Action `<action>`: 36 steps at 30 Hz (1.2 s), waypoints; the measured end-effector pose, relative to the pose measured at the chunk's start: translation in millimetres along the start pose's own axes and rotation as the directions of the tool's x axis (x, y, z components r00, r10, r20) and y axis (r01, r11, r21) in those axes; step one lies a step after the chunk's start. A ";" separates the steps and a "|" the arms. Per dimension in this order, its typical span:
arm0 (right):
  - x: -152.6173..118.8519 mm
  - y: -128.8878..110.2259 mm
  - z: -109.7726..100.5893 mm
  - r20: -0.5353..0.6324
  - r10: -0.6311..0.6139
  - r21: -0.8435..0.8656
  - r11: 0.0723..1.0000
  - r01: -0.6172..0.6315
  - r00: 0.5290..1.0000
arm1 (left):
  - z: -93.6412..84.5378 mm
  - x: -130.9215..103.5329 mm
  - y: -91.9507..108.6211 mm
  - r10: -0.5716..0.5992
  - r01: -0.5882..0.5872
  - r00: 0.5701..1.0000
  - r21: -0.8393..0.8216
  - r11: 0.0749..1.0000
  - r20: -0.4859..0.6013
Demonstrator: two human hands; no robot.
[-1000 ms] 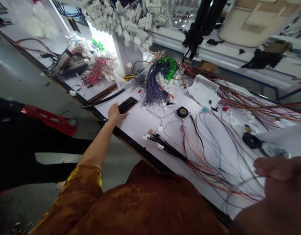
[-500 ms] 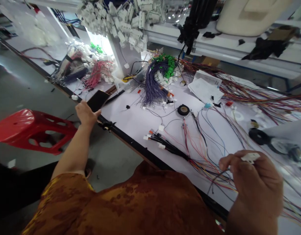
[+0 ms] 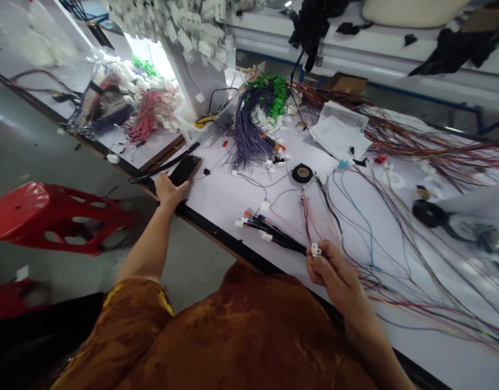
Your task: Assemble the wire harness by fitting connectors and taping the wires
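At the table's front edge on the left, my left hand (image 3: 169, 190) grips a dark phone (image 3: 186, 169), which lies low over the white tabletop. My right hand (image 3: 334, 271) pinches a small white connector (image 3: 315, 249) between thumb and fingers, above the wire harness. Black-sleeved wires (image 3: 280, 235) with white connectors at their ends run toward that hand from the left. Pink and red wires (image 3: 307, 214) lie just behind it. A roll of black tape (image 3: 302, 173) rests farther back.
Purple wires (image 3: 249, 130) with green connectors lie at the back middle. White papers (image 3: 341, 135) and long wire bundles (image 3: 428, 146) are at the back right. A red stool (image 3: 63, 216) stands on the floor at left.
My left hand has moved right with the phone, onto the tabletop. My right hand has moved left with the white connector, beside the black-sleeved wires. The view has shifted slightly.
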State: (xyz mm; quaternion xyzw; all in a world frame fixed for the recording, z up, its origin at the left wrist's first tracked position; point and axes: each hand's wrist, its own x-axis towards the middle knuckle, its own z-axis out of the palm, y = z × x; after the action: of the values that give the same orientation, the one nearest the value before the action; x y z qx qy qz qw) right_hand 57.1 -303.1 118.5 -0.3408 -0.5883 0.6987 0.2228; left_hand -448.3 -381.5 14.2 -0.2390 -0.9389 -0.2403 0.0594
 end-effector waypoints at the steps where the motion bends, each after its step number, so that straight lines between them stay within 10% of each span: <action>1: -2.8 4.1 0.4 -0.005 0.027 -0.016 0.999 -0.027 1.000 | -2.6 5.2 -0.8 -0.009 0.009 0.999 0.011 1.000 0.030; 4: -5.2 17.5 3.9 -0.037 0.062 -0.082 0.994 -0.065 0.997 | -12.8 -2.7 16.8 0.051 -0.051 0.997 -0.008 0.999 0.066; 7: 0.5 27.7 10.1 -0.097 -0.045 -0.250 0.968 0.019 0.994 | -28.8 -64.1 68.0 0.395 -0.340 0.913 -0.354 0.871 0.096; 11: 7.6 31.9 21.5 -0.084 -0.182 -0.391 0.911 0.135 0.980 | -55.0 -193.8 147.0 0.818 -0.254 0.411 -0.811 0.527 0.403; 12: 7.1 31.7 23.8 -0.067 -0.201 -0.403 0.902 0.157 0.977 | -58.3 -221.1 161.1 0.851 -0.202 0.345 -0.854 0.479 0.396; 15: -2.4 29.5 23.0 0.004 -0.242 -0.429 0.876 0.221 0.970 | -59.2 -268.4 182.2 0.833 0.005 0.345 -0.889 0.459 0.432; 18: -23.5 21.4 3.3 0.062 -0.292 -0.527 0.803 0.280 0.954 | -57.0 -267.2 180.2 0.774 0.319 0.368 -0.851 0.417 0.516; 23: -63.2 -3.9 -56.0 -0.008 -0.489 -0.820 0.502 0.273 0.872 | -67.0 -225.2 174.5 0.568 0.558 0.662 -0.827 0.062 0.489; 28: -87.1 5.1 -88.9 0.005 -0.357 -0.830 0.520 0.203 0.934 | -66.9 -208.8 164.3 0.503 0.506 0.731 -0.861 0.054 0.461; 32: -99.5 36.3 -92.4 0.246 0.046 -0.715 0.683 0.149 0.968 | -52.5 -219.7 148.1 0.588 0.151 0.673 -0.862 0.484 0.448; 36: -70.6 48.7 -88.9 0.060 -0.081 -0.686 0.721 0.100 0.995 | -43.0 -245.7 170.6 0.789 -0.299 0.474 -0.772 0.562 0.391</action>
State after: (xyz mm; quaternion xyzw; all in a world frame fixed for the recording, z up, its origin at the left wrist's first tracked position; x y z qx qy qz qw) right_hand 174.3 -303.9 79.4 -0.3606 -0.8240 0.4238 0.1070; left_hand -151.1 -374.1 68.4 -0.6219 -0.6120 -0.3804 -0.3066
